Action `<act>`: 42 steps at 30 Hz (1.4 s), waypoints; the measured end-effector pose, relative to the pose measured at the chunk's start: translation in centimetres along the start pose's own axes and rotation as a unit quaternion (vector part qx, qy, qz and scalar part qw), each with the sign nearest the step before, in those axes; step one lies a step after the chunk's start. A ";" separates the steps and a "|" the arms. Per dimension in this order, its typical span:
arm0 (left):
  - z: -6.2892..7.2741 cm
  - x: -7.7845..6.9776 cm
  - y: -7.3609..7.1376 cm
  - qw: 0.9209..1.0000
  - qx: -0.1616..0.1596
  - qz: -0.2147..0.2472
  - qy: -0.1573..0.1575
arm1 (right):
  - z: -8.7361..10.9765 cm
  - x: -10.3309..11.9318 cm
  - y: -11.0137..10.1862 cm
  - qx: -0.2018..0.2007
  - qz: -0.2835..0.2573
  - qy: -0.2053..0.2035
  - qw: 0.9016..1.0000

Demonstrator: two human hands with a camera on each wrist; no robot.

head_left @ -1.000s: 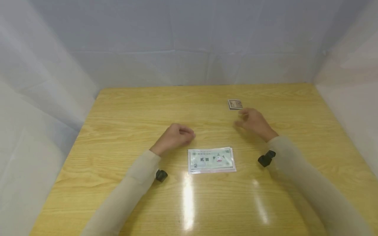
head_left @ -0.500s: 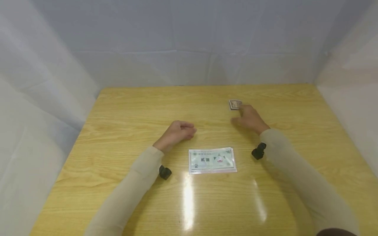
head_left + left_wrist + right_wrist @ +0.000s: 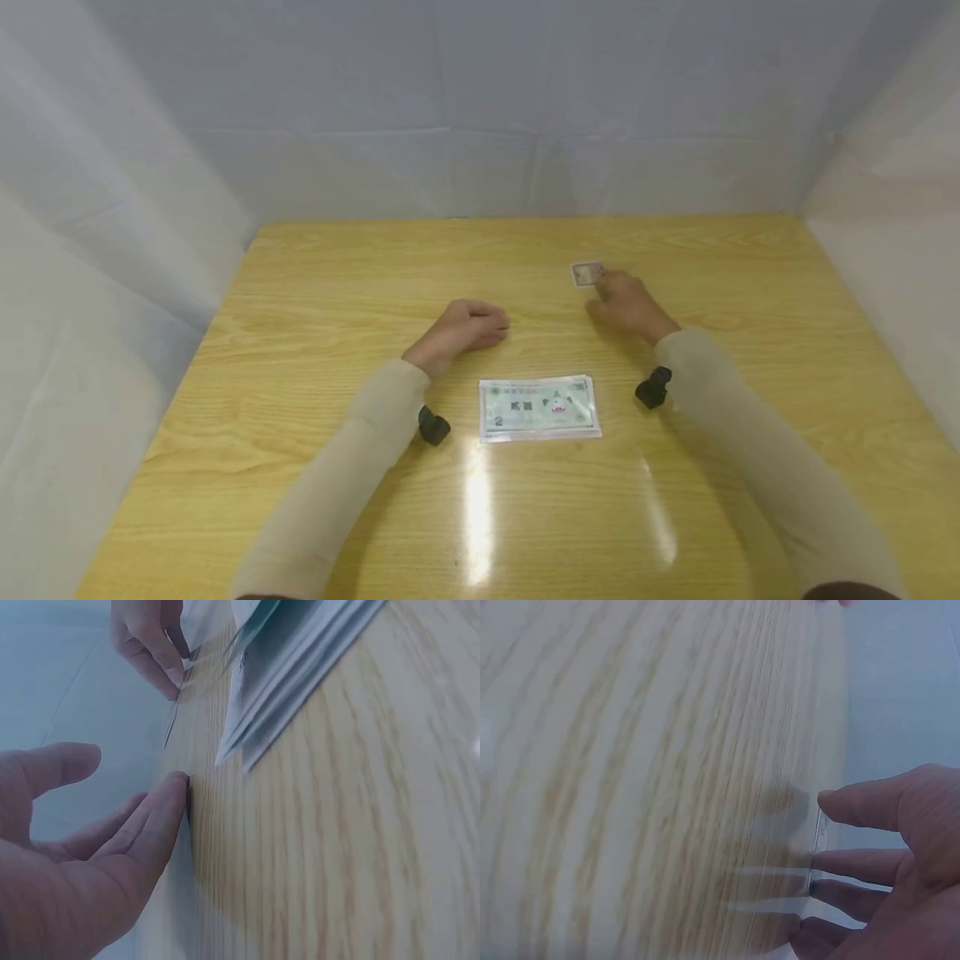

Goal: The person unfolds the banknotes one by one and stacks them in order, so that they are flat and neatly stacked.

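A small white-bordered card with a brownish print lies flat toward the back of the wooden table. My right hand touches its right side with extended fingertips; in the right wrist view the thumb stands apart from the fingers. My left hand rests on the table to the left with fingers fairly straight and nothing in them; the left wrist view shows its fingertips at the tabletop. Between the forearms, nearer the front, lies a stack of pale green play banknotes, the top one marked with a 2.
The wooden table ends at a back edge against a pale cloth backdrop. Cloth also hangs at both sides. Black wrist cameras sit under both sleeves.
The right hand has moved slightly left and the small card has slid left and nearer. The left hand has shifted a little right and farther forward. The banknote stack stays put.
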State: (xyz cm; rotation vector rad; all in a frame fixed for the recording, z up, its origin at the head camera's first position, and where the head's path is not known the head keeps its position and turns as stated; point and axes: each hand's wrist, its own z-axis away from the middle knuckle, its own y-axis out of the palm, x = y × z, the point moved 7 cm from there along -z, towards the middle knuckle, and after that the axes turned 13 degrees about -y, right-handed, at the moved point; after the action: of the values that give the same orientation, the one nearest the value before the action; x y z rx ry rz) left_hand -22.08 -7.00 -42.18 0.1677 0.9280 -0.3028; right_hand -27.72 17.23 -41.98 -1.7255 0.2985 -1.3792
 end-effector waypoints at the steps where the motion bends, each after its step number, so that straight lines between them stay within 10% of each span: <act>1: -0.1 0.0 0.1 1.000 0.002 0.000 -0.001 | 0.0 0.2 0.1 -0.001 0.005 -0.012 1.000; 18: -0.7 -0.2 1.5 0.999 0.032 0.002 -0.015 | 0.3 4.3 2.0 -0.003 0.049 -0.161 0.986; 42: -1.2 -0.6 3.2 0.994 0.039 0.096 -0.014 | 1.0 6.1 4.2 0.033 0.067 -0.137 0.988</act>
State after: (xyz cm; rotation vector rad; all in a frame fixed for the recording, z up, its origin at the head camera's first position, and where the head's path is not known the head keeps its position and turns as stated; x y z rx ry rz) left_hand -22.32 -3.55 -42.34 0.3225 0.8657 -0.1626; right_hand -23.34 11.28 -41.01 -1.7792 0.2083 -1.0300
